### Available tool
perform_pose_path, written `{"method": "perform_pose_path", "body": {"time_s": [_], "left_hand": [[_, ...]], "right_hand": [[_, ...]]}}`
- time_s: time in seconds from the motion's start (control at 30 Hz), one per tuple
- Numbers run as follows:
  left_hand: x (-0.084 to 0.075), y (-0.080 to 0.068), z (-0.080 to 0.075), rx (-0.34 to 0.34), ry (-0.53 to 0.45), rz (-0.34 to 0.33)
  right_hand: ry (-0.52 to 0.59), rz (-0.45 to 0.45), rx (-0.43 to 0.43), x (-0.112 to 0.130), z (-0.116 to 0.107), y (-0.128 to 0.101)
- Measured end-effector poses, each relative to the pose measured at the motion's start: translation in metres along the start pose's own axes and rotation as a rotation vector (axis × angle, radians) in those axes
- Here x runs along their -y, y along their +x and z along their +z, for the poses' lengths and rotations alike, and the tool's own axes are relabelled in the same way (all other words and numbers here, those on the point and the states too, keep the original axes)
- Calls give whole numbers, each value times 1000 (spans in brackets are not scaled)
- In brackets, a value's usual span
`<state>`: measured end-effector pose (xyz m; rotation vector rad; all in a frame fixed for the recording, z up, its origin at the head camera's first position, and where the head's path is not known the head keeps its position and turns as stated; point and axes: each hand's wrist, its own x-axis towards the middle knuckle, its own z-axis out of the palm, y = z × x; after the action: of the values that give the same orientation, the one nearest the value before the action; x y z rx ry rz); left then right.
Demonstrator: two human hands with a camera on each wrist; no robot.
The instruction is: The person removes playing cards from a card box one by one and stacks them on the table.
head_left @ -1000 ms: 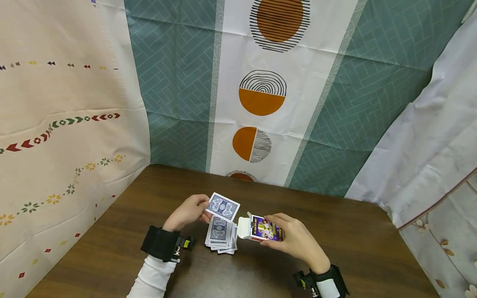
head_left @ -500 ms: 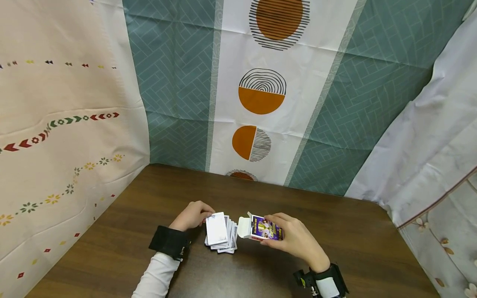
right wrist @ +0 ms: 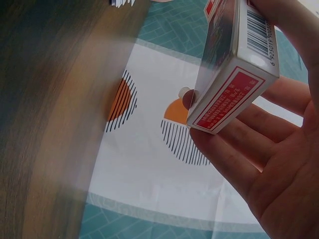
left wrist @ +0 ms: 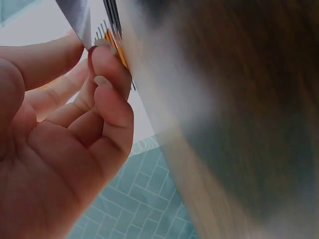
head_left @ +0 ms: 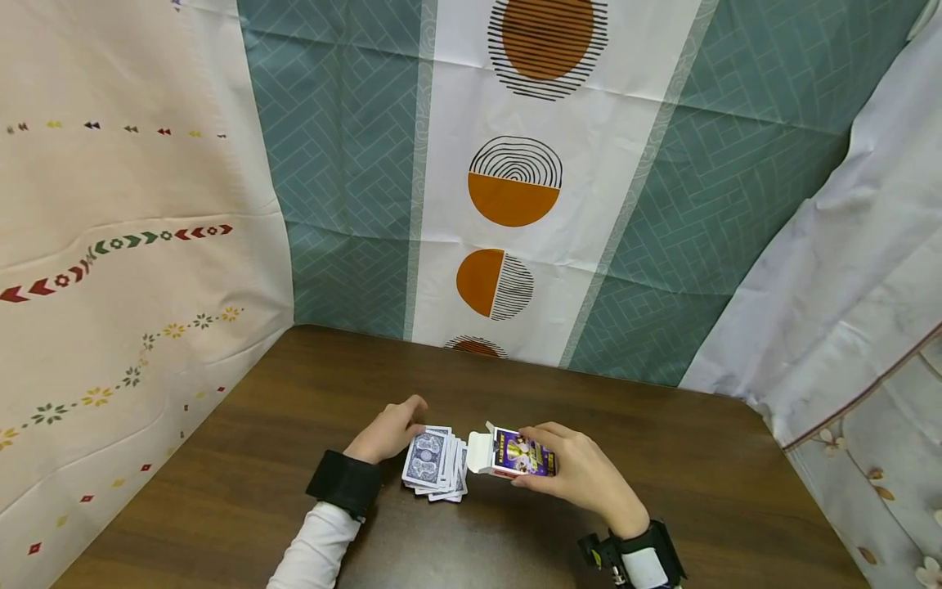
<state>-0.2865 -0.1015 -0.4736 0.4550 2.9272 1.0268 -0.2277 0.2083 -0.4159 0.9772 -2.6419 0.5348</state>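
A loose pile of playing cards (head_left: 446,473) lies on the table, blue patterned back up on top. At its upper left corner is my left hand (head_left: 384,433), the thumb touching the top card (head_left: 425,456). In the left wrist view the thumb and curled fingers (left wrist: 112,67) pinch the corner of a playing card (left wrist: 77,17). My right hand (head_left: 585,470) grips a purple card box (head_left: 524,454) just right of the pile, its white flap (head_left: 480,452) open toward the cards. The right wrist view shows the box's end (right wrist: 229,99), with red print, between thumb and fingers.
The brown wooden table (head_left: 471,548) reaches back to a teal and white curtain (head_left: 500,204). A cream cloth (head_left: 132,327) hangs on the left and a white one (head_left: 846,327) on the right.
My left hand held a card raised above the pile, back showing. The card tilted down with a pale face visible, and now a patterned back lies on top. The right hand stays still.
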Motion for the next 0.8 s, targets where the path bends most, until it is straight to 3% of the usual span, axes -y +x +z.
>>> {"method": "perform_pose_path", "body": {"time_s": [0.37,0.43,0.63,0.7,0.8], "left_hand": [[-16,-7,-1,-1,67,-12],[-27,-10,-4,-14,47,24],[-78,-19,-7,-6,-107,230],[-92,-22,-2,-4,-113,224],[-104,-27,6,-27,-105,157]], "right_hand": [[5,24,28,1,1,0],[5,13,28,2,1,0],[5,-12,-6,1,1,0],[7,-21,-21,2,1,0],[10,-36,-37,3,0,-1]]}}
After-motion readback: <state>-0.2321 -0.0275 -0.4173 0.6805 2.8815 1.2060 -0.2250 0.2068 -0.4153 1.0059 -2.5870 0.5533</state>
